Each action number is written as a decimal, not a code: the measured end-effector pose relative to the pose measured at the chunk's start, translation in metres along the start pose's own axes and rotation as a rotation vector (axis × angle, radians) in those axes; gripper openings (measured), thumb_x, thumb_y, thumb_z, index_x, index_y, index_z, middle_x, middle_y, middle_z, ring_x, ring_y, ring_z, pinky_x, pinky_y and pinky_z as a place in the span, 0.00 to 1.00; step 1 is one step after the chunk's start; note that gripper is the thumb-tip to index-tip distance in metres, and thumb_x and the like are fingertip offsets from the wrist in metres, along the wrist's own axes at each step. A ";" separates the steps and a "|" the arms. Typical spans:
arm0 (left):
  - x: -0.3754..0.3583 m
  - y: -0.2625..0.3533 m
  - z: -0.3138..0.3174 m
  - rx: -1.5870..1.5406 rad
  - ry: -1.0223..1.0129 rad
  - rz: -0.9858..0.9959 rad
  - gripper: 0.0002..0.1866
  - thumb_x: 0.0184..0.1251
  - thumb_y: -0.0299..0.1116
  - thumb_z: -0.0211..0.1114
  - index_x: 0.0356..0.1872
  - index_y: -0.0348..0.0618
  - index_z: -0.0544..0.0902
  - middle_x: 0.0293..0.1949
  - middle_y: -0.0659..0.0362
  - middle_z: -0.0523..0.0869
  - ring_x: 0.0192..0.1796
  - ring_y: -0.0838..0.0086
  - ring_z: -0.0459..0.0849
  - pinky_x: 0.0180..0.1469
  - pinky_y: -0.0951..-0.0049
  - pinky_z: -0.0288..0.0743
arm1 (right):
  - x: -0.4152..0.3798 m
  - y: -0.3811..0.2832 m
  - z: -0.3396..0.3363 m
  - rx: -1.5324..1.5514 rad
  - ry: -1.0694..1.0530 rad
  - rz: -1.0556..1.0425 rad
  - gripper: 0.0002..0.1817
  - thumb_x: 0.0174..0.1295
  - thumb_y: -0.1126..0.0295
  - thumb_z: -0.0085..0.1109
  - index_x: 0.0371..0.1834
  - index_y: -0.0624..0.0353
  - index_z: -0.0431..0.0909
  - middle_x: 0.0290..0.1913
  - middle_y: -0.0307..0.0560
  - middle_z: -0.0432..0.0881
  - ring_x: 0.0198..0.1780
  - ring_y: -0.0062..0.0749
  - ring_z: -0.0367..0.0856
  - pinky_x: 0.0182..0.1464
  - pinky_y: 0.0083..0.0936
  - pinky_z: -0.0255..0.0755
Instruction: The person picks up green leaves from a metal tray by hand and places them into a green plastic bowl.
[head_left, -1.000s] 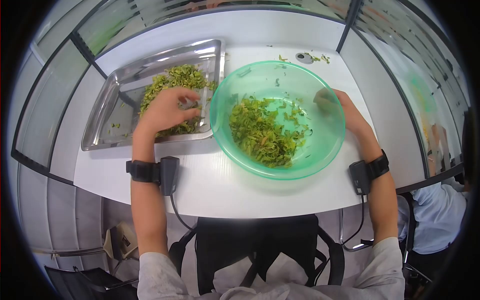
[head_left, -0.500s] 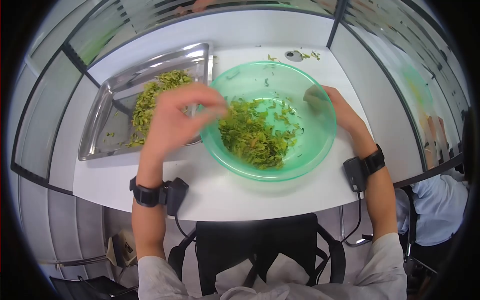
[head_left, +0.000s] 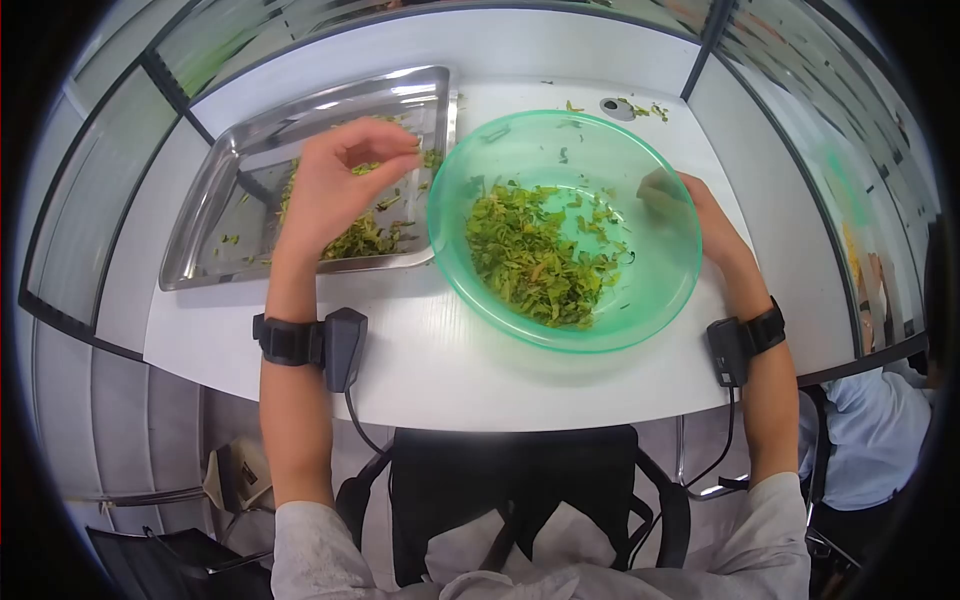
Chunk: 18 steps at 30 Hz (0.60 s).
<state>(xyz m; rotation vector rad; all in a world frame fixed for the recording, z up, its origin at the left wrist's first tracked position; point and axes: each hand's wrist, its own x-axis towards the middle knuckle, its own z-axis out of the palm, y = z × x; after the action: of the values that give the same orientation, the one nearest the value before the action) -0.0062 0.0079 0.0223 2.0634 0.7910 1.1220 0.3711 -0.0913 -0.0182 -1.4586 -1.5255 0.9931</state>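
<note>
A translucent green bowl [head_left: 655, 305] stands on the white table, with chopped green leaves [head_left: 535, 265] heaped toward its left and lower side. Left of it lies a steel tray [head_left: 205, 262] holding more green pieces [head_left: 360, 240]. Over the tray is my left hand [head_left: 345, 180], its thumb and fingertips pinched together on something too small to make out. My right hand [head_left: 690, 208] is at the bowl's right side, its fingers curled at the wall and seen partly through the green plastic; whether they grip the rim is unclear.
Small green scraps lie near a round hole [head_left: 617, 108] at the table's back right. White and glass partitions [head_left: 755, 170] border the table. Below its front edge is a black chair [head_left: 515, 490]. Another person's light blue sleeve [head_left: 875, 430] shows at the lower right.
My left hand has moved from the bowl's left rim back and up over the tray. The view has shifted slightly. My right hand remains at the bowl's right side.
</note>
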 end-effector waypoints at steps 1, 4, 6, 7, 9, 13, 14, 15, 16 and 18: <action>0.001 -0.001 0.000 0.043 0.005 -0.045 0.10 0.58 0.18 0.66 0.41 0.37 0.83 0.37 0.60 0.86 0.41 0.80 0.82 0.48 0.79 0.76 | 0.001 0.001 -0.001 -0.004 0.005 -0.008 0.14 0.64 0.62 0.59 0.45 0.61 0.79 0.36 0.34 0.80 0.36 0.16 0.75 0.40 0.18 0.72; 0.001 -0.025 -0.011 0.425 -0.071 -0.051 0.09 0.58 0.26 0.66 0.40 0.38 0.84 0.36 0.59 0.87 0.37 0.75 0.84 0.44 0.75 0.77 | 0.001 0.003 -0.003 0.008 -0.013 0.001 0.14 0.64 0.62 0.59 0.45 0.61 0.79 0.37 0.34 0.80 0.37 0.16 0.75 0.41 0.18 0.72; -0.003 -0.038 -0.016 0.585 -0.124 -0.044 0.09 0.56 0.27 0.67 0.39 0.39 0.85 0.35 0.57 0.87 0.36 0.73 0.85 0.42 0.73 0.77 | 0.001 0.002 -0.002 0.005 -0.012 0.005 0.14 0.64 0.62 0.59 0.45 0.61 0.79 0.37 0.35 0.80 0.37 0.16 0.75 0.41 0.18 0.72; -0.004 -0.041 -0.017 0.629 -0.199 -0.135 0.10 0.54 0.28 0.68 0.38 0.40 0.85 0.34 0.56 0.87 0.35 0.70 0.85 0.41 0.72 0.77 | 0.001 0.002 -0.002 0.005 -0.011 0.004 0.14 0.64 0.62 0.59 0.45 0.61 0.79 0.37 0.34 0.80 0.37 0.16 0.75 0.41 0.18 0.72; -0.005 -0.045 -0.018 0.671 -0.275 -0.226 0.10 0.52 0.29 0.68 0.36 0.40 0.85 0.33 0.55 0.87 0.35 0.68 0.84 0.40 0.70 0.77 | 0.001 0.002 -0.002 0.005 -0.009 0.003 0.14 0.64 0.62 0.59 0.45 0.62 0.79 0.37 0.34 0.80 0.36 0.16 0.75 0.40 0.18 0.71; -0.006 -0.042 -0.017 0.733 -0.247 -0.204 0.10 0.50 0.32 0.67 0.35 0.46 0.86 0.32 0.59 0.88 0.35 0.68 0.85 0.39 0.68 0.77 | -0.001 -0.001 -0.001 -0.002 -0.013 -0.006 0.14 0.64 0.62 0.59 0.44 0.62 0.79 0.36 0.34 0.79 0.36 0.15 0.74 0.40 0.18 0.71; -0.006 -0.040 -0.016 0.724 -0.209 -0.205 0.09 0.50 0.31 0.66 0.35 0.47 0.86 0.31 0.60 0.88 0.34 0.68 0.84 0.39 0.68 0.77 | -0.002 -0.003 -0.001 -0.003 -0.017 -0.006 0.14 0.64 0.62 0.59 0.43 0.62 0.79 0.35 0.33 0.79 0.36 0.15 0.74 0.40 0.18 0.71; -0.005 -0.036 -0.015 0.723 -0.210 -0.200 0.09 0.50 0.31 0.66 0.35 0.47 0.86 0.31 0.60 0.88 0.34 0.68 0.84 0.39 0.68 0.77 | -0.002 -0.003 -0.001 -0.004 -0.012 -0.007 0.14 0.64 0.62 0.59 0.43 0.62 0.79 0.35 0.33 0.79 0.36 0.15 0.74 0.40 0.18 0.71; -0.004 -0.030 -0.014 0.727 -0.158 -0.200 0.09 0.50 0.32 0.66 0.35 0.47 0.85 0.31 0.61 0.88 0.34 0.69 0.84 0.38 0.69 0.77 | -0.001 -0.002 -0.002 0.011 -0.029 -0.018 0.14 0.64 0.62 0.59 0.43 0.61 0.79 0.36 0.33 0.79 0.36 0.15 0.74 0.40 0.18 0.71; -0.002 -0.032 -0.014 0.685 -0.041 -0.162 0.09 0.52 0.29 0.66 0.36 0.47 0.85 0.32 0.63 0.88 0.32 0.71 0.83 0.38 0.69 0.77 | 0.001 0.004 -0.003 0.035 -0.035 -0.008 0.13 0.64 0.63 0.58 0.44 0.61 0.79 0.36 0.33 0.79 0.37 0.16 0.74 0.42 0.18 0.71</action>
<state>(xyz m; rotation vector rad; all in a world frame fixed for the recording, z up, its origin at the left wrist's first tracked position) -0.0256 0.0291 0.0023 2.4879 1.4427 0.7739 0.3749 -0.0897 -0.0206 -1.4159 -1.5303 1.0411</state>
